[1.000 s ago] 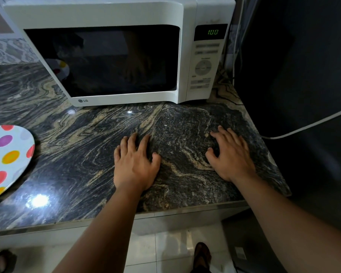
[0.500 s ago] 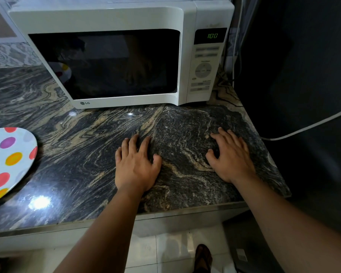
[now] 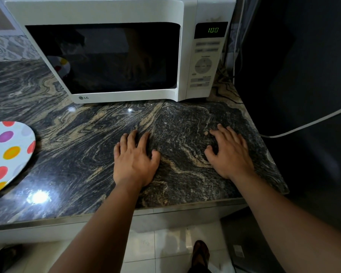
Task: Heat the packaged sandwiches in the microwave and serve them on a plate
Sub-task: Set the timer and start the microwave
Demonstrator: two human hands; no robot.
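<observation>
Hands first: your left hand (image 3: 135, 160) and right hand (image 3: 229, 154) are both flat on the dark swirly granite countertop (image 3: 87, 144), palms down, fingers loosely spread, holding nothing. Reads to me like a waiting pose, parked in front of the oven w/ nothing to do.

White LG microwave oven (image 3: 114, 54) sits at the back of the counter, door closed. Green digital display (image 3: 213, 29) shows 100, so prob a timer or power setting, can't tell which, and can't tell if it's actually running bc the window is dark. It mostly shows reflections: your arm, a bit of the plate.

Packaged sandwiches: not visible anywhere in shot. Best guess is they're inside behind that dark glass, but tbh you can't confirm it from here.

White plate with coloured polka dots (image 3: 6, 154) is off to your left near the counter edge, well apart from your left hand and bare on the part in view. Makes sense as staging for the serve step.

Also a white cable (image 3: 303, 125) runs across the dark area on your right, and a sandalled foot (image 3: 200, 253) shows on the tile floor below.

Imo heating stage isn't done, serving not started.
</observation>
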